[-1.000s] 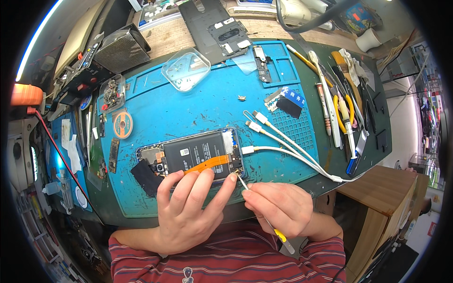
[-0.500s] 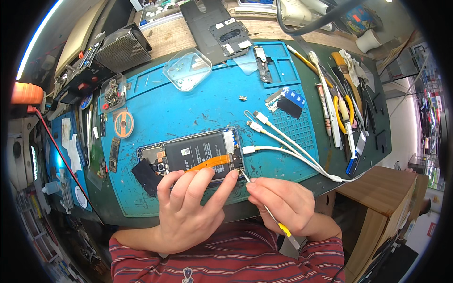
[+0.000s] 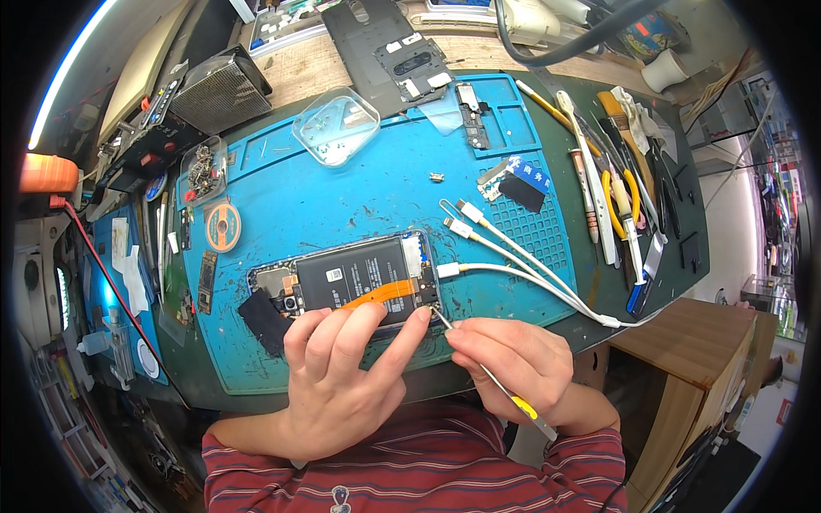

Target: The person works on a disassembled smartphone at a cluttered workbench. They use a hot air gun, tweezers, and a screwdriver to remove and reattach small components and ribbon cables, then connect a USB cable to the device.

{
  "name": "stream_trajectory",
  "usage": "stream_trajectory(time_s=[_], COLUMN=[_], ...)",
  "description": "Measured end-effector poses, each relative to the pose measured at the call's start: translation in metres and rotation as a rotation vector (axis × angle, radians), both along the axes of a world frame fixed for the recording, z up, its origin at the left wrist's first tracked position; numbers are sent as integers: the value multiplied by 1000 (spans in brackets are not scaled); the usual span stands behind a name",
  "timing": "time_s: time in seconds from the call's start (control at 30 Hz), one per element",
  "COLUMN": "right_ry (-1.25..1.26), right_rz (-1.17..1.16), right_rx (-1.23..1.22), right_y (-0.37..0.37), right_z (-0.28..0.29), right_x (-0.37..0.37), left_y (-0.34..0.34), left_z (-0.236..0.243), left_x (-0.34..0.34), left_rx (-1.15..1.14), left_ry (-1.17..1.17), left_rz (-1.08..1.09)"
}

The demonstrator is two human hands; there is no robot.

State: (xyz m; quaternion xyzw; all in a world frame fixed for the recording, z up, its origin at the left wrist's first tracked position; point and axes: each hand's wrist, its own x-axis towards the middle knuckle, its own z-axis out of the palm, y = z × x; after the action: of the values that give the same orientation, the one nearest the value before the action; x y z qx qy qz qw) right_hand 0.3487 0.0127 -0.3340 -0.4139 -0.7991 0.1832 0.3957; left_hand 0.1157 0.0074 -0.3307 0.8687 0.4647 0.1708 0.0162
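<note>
An opened phone (image 3: 342, 275) with black battery, orange flex cable (image 3: 385, 291) and white plug (image 3: 448, 270) in its right end lies on the blue mat (image 3: 282, 197). My left hand (image 3: 342, 389) has bent, spread fingers along the phone's near edge; the index fingertip touches near the lower right corner, and the thumb is hidden. My right hand (image 3: 517, 372) pinches a slim metal tool (image 3: 528, 409) with a yellow section, its point at that corner beside my left index finger. A black flap (image 3: 261, 321) covers part of the phone's left end.
White cables (image 3: 530, 274) trail rightward. Pliers, brush and pens (image 3: 616, 197) crowd the right side. Behind are a clear tray (image 3: 336, 126), black back covers (image 3: 406, 64) and a black lamp arm (image 3: 564, 51). A solder spool (image 3: 222, 227) and small board (image 3: 208, 282) sit left.
Both hands have shifted very slightly right since a second ago, the right one with the tool. The phone and surrounding items show no clear movement.
</note>
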Motion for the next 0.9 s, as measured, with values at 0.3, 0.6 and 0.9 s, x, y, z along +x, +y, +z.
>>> stream_trajectory(time_s=[0.3, 0.6, 0.9], right_ry=[222, 403, 348], right_rz=[-76, -81, -65], right_rx=[-266, -441, -396], right_y=[2, 9, 10], right_z=[2, -2, -2], right_x=[3, 0, 1], left_y=[1, 1, 0], left_z=[1, 0, 0], left_x=[0, 0, 0], left_rx=[-13, -2, 58], left_ry=[-21, 28, 82], left_rz=[7, -25, -35])
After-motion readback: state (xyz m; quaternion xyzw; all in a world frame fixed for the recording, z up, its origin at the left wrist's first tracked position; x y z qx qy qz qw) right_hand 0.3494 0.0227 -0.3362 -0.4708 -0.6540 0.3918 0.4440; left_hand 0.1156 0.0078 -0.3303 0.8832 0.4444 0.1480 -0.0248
